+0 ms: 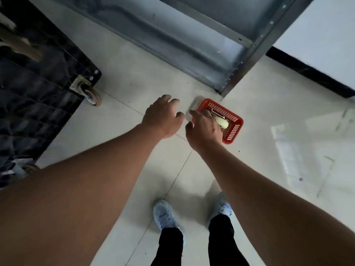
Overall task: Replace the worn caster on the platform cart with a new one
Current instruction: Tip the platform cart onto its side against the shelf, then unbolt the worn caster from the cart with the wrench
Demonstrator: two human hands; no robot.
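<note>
1. I see the left grip (163,117) spread wide and empty above the floor.
2. The right grip (204,128), loosely wide and empty, is over the red basket (233,131) holding the white caster (222,122).
3. The mounted caster (90,93) is on the black cart (38,89), far left.

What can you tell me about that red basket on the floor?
The red basket looks plastic, rectangular, with slotted walls. It sits flat on the pale tiled floor beside the foot of a grey metal frame. Inside lies a whitish roller with a metal part. The right hand is over its left end; contact is unclear.
</note>
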